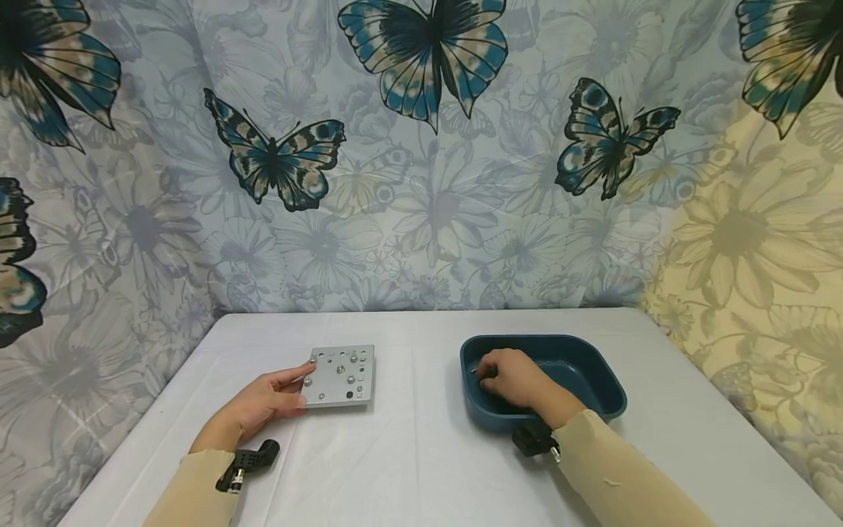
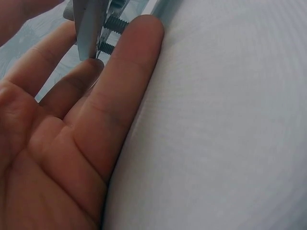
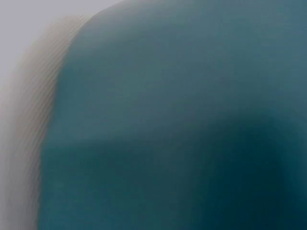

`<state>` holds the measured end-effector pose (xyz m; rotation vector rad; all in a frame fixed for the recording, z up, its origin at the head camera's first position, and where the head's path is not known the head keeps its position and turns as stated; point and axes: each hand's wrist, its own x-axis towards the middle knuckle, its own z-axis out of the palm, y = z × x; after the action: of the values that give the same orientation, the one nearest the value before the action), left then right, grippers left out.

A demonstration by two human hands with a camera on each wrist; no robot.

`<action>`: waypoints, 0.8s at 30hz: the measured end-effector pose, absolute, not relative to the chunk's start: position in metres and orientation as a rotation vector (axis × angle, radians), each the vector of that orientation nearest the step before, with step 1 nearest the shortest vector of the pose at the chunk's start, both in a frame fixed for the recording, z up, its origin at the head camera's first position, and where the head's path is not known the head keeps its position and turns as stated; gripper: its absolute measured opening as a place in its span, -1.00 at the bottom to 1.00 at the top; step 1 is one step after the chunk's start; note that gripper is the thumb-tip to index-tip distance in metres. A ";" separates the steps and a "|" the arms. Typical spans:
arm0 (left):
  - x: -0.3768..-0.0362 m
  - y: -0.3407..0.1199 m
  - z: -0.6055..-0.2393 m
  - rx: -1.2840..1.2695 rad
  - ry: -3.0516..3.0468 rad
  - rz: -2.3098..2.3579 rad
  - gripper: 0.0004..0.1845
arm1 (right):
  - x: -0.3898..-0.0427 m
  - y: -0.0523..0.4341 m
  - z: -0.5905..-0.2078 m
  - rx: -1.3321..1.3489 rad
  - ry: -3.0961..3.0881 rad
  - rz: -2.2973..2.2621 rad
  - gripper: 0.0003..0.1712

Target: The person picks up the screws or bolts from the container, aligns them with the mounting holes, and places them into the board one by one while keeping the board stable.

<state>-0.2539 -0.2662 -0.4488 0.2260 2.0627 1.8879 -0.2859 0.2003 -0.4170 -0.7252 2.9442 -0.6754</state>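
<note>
A square grey metal plate (image 1: pixel 340 375) with holes and several screws in it lies on the white table, left of centre. My left hand (image 1: pixel 299 386) pinches its left edge, thumb on top and fingers beneath. The left wrist view shows the plate's edge (image 2: pixel 88 28) above my fingers (image 2: pixel 129 72), with threaded screw ends (image 2: pixel 114 24) poking out below. My right hand (image 1: pixel 490 377) is down inside a dark blue tray (image 1: pixel 593 373), fingers curled. A small silver screw (image 1: pixel 473 371) shows at its fingertips. The right wrist view shows only the blurred blue tray (image 3: pixel 168 120).
The white table (image 1: pixel 408 454) ends at a butterfly-patterned cloth backdrop (image 1: pixel 421 183) behind and on both sides. Black wrist-camera mounts sit at my left sleeve (image 1: pixel 246 462) and right sleeve (image 1: pixel 533 439).
</note>
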 end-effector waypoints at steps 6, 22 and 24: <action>-0.253 -0.265 -0.447 0.220 2.072 1.880 -0.11 | -0.283 0.206 -0.412 -0.608 2.818 -1.096 -0.76; -0.253 -0.265 -0.449 0.216 2.066 1.888 -0.09 | -0.273 0.220 -0.385 -0.105 2.363 -1.877 -0.55; -0.253 -0.265 -0.450 0.211 2.069 1.887 -0.09 | -0.273 0.219 -0.383 -0.077 2.295 -1.944 -0.53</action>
<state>-0.2531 -0.2650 -0.4498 0.2114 2.0689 1.8873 -0.2733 0.2188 -0.3831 -0.0768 2.2953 -1.9440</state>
